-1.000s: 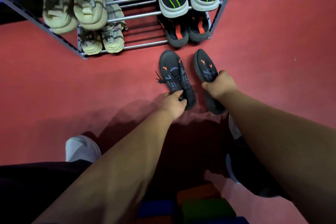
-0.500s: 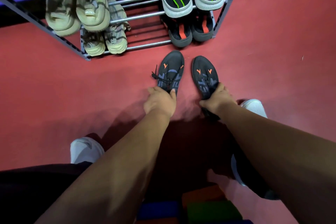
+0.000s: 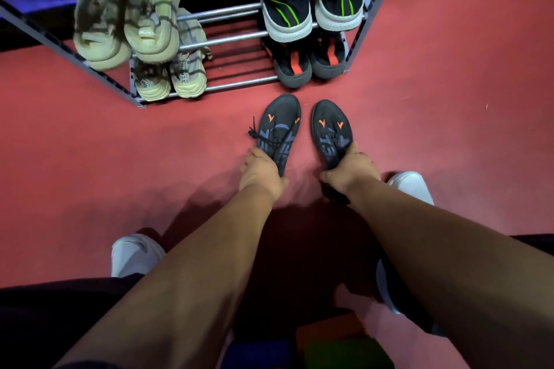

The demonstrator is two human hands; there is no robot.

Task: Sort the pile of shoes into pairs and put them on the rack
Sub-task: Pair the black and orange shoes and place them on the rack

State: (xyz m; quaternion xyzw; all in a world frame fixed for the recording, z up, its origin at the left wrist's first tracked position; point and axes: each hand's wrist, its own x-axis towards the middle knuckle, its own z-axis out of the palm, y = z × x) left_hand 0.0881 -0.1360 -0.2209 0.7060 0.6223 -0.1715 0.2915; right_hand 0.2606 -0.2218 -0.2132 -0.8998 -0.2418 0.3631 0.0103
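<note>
You had your left hand (image 3: 262, 172) wrapped round the heel end of the left dark shoe (image 3: 278, 126), its fingers (image 3: 251, 156) curled against the shoe's outer side. Your right hand (image 3: 349, 172) gripped the heel end of the right dark shoe (image 3: 328, 129) in the same way, fingers curled round its back half. The two shoes, dark grey with orange marks, lay side by side with a narrow gap between them, toes pointing at the rack (image 3: 227, 37), just in front of its bottom shelf. Whether their soles rested on the red floor (image 3: 90, 144) or hung just above it could not be told.

On the rack, a beige pair (image 3: 126, 27) sat on an upper shelf at the left with a second beige pair (image 3: 171, 78) below it. At the right, a black pair with green stripes (image 3: 311, 6) stood over a black pair with red tabs (image 3: 308, 60).

Your own white shoes (image 3: 135, 255) showed on either side of your arms. Another dark shoe (image 3: 386, 287) lay on the floor, mostly hidden under your right forearm.
</note>
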